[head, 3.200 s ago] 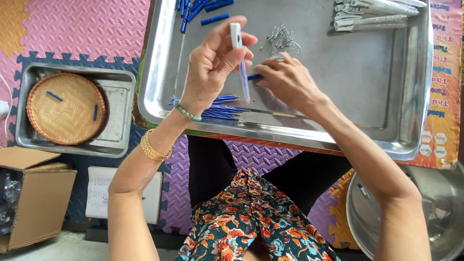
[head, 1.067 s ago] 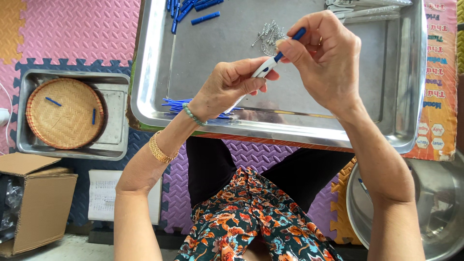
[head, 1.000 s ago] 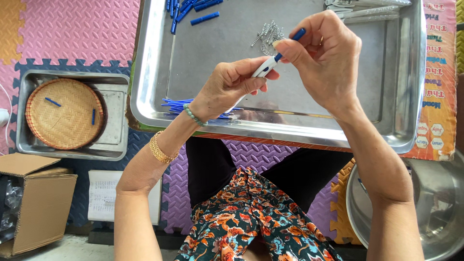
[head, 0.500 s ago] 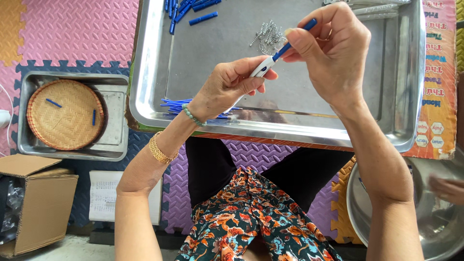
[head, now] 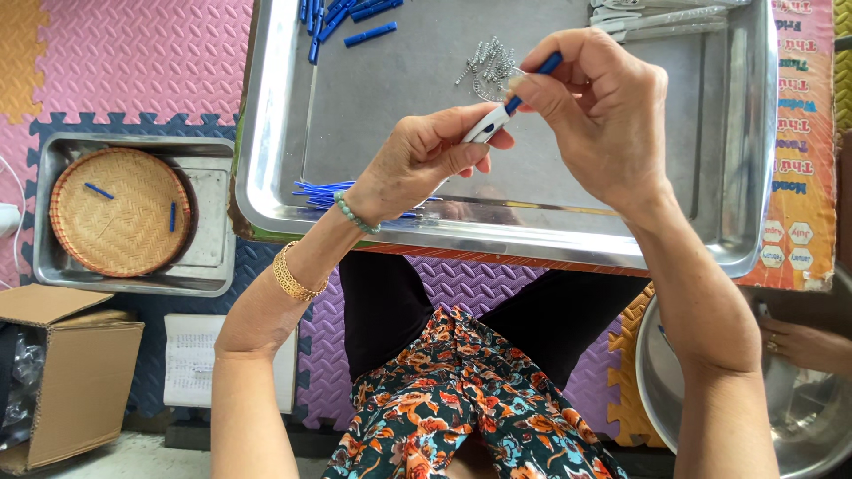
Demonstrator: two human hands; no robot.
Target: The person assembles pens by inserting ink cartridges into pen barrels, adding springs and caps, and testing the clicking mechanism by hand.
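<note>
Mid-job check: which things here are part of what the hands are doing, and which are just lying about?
In hand:
left hand holding white pen barrel
right hand pinching blue pen part
springs pile
steel tray

Lying about:
woven basket
cardboard box
steel bowl

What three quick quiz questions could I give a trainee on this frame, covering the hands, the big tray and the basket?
1. True or false: the left hand holds the white pen barrel above the large steel tray.
2. Which part does the right hand pinch at the barrel's end? A) a blue piece B) a metal spring C) a wooden stick
3. Fill in: the woven basket sits in a smaller ____ tray on the person's left.

Key: 1 true; 2 A; 3 metal.
</note>
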